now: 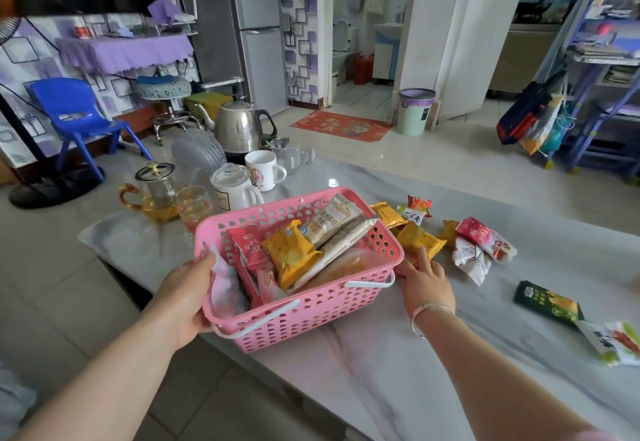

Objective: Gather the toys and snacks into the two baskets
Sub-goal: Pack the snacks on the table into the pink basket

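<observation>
A pink perforated basket with white handles stands tilted at the near edge of the marble table. It holds several snack packets, among them a yellow one and a long beige one. My left hand grips the basket's left rim. My right hand reaches beside the basket's right wall, fingers on a red packet partly hidden there. More packets lie loose to the right: yellow, red and white, dark green, white.
Behind the basket stand a glass teapot, a glass cup, a white jar, a mug and a steel kettle. A blue chair and a bin are on the floor beyond.
</observation>
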`<state>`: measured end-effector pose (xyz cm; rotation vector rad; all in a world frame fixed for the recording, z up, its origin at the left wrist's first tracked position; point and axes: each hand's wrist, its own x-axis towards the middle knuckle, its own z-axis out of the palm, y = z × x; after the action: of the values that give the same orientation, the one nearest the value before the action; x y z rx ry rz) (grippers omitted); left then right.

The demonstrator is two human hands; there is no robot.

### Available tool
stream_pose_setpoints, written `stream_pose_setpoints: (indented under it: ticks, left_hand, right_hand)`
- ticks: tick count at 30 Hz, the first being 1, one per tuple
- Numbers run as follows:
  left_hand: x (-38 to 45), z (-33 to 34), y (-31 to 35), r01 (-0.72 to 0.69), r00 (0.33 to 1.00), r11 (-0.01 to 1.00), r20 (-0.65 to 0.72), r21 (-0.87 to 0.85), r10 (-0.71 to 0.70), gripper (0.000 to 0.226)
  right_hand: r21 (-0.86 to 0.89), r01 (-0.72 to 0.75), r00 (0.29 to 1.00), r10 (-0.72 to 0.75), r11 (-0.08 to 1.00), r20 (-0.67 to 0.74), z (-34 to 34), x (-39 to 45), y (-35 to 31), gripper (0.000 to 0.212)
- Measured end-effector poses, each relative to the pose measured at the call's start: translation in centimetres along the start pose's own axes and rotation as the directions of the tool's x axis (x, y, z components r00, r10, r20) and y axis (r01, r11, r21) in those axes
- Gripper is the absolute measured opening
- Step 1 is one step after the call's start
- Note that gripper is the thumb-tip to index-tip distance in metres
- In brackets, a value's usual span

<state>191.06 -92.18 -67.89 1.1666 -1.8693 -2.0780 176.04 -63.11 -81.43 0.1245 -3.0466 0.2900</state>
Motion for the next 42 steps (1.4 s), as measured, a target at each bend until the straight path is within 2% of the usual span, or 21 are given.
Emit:
stream_pose_setpoints:
  ticks: [4,7,9,11,13,15,16,18,21,24,25,28,30,33,37,39,41,42]
  left_hand:
    - [-0.5,0.0,-0.2,0.009,1.0,1.0,0.019,0.014,-0.009,0.033]
    - [-1.3,0.0,-0.2,0.007,1.0,0.999,0.02,0.031,-0.008,0.034]
    - [-2.1,0.0,-0.1,0.005,1.0,0.999,0.018,0.044,-0.006,0.035]
    - [-3.0,-0.1,-0.1,0.009,1.0,0.998,0.023,0.057,-0.01,0.037]
    - [-3.8,0.1,-0.1,0.01,0.999,0.998,0.039,0.067,-0.012,0.037]
    - [-4.8,0.4,-0.1,-0.001,0.998,0.998,0.06,0.069,-0.003,0.034]
    - [-5.2,0.7,-0.2,-0.004,0.997,0.997,0.071,0.071,-0.001,0.032]
    - [-6.2,1.0,-0.3,-0.008,0.996,0.997,0.094,0.081,0.0,0.031]
    - [-7.1,1.6,-0.8,0.005,0.992,0.994,0.121,0.113,-0.019,0.033]
    - [-7.6,2.0,-1.2,0.012,0.991,0.994,0.132,0.11,-0.026,0.038]
    - [-7.7,2.2,-1.4,0.011,0.991,0.994,0.133,0.111,-0.025,0.039]
    - [-7.8,2.4,-1.9,-0.001,0.992,0.994,0.127,0.11,-0.013,0.037]
    - [-7.8,2.5,-2.1,-0.009,0.991,0.993,0.131,0.116,-0.006,0.034]
    - [-7.9,2.7,-2.2,-0.008,0.99,0.991,0.143,0.133,-0.011,0.036]
    - [-7.3,3.0,-2.0,-0.016,0.986,0.987,0.168,0.157,-0.011,0.045]
    - [-6.9,3.4,-2.0,-0.014,0.985,0.986,0.174,0.164,-0.015,0.045]
    - [-6.4,3.6,-2.0,-0.014,0.984,0.987,0.179,0.159,-0.014,0.042]
    - [-6.3,3.8,-1.9,-0.016,0.984,0.988,0.178,0.152,-0.011,0.041]
  right_hand:
    - [0.029,0.029,0.999,-0.029,0.999,0.021,-0.9,-0.7,0.2,0.046]
    - [0.067,0.083,0.991,-0.076,0.994,-0.108,-2.3,-1.8,0.0,0.049]
    - [0.152,0.102,0.974,-0.068,0.983,-0.218,-3.7,-2.3,0.0,0.042]
    - [0.299,0.129,0.924,-0.005,0.945,-0.382,-5.7,-2.6,0.3,0.036]
    - [0.432,0.169,0.845,0.096,0.886,-0.525,-8.4,-2.9,0.2,0.034]
    - [0.485,0.276,0.786,0.095,0.83,-0.611,-11.6,-3.8,-1.1,0.037]
    - [0.473,0.365,0.763,0.033,0.802,-0.646,-13.2,-4.5,-2.3,0.038]
    - [0.374,0.546,0.722,-0.194,0.75,-0.664,-15.9,-6.7,-5.4,0.038]
    - [0.212,0.714,0.66,-0.541,0.667,-0.521,-16.8,-10.3,-10.1,0.041]
    - [0.044,0.768,0.602,-0.697,0.639,-0.39,-15.3,-11.7,-13.3,0.041]
    - [-0.014,0.751,0.621,-0.713,0.66,-0.326,-15.0,-11.7,-13.9,0.042]
    - [-0.11,0.688,0.725,-0.687,0.718,0.055,-13.9,-11.4,-14.5,0.048]
    - [-0.113,0.677,0.734,-0.655,0.727,0.181,-13.3,-11.5,-14.3,0.051]
    - [-0.037,0.67,0.741,-0.664,0.742,0.101,-13.4,-11.7,-13.4,0.05]
    - [0.075,0.612,0.79,-0.604,0.787,-0.109,-15.0,-11.1,-10.8,0.049]
    - [0.141,0.533,0.834,-0.489,0.834,-0.256,-16.1,-9.7,-8.3,0.048]
    - [0.218,0.396,0.87,-0.289,0.892,-0.399,-16.6,-7.4,-5.0,0.046]
    - [0.262,0.295,0.893,-0.167,0.919,-0.417,-16.6,-6.0,-3.1,0.046]
